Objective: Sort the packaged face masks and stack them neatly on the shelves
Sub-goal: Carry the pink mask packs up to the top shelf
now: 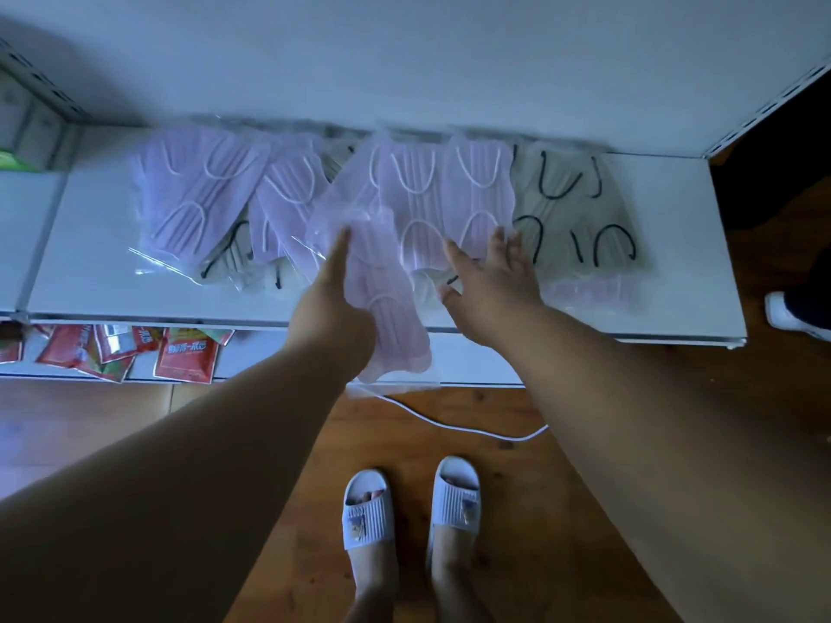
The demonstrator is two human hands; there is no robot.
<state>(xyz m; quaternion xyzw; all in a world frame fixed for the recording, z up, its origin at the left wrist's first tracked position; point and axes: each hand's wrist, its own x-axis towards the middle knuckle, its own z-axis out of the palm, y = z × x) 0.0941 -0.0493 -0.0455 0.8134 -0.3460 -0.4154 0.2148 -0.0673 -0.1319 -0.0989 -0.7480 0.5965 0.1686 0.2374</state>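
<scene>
One purple mask pack (pixel 386 303) | left hand (pixel 330 308) | long axis near-far

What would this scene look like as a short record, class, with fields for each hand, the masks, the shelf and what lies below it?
left hand: holds one pink mask pack over the shelf edge
right hand: open, fingers spread on the packs
pink packs: scattered, overlapping, left and middle
grey packs: right side, some under pink ones
shelf: white
lower shelf: red packets
sorting: not finished
</scene>
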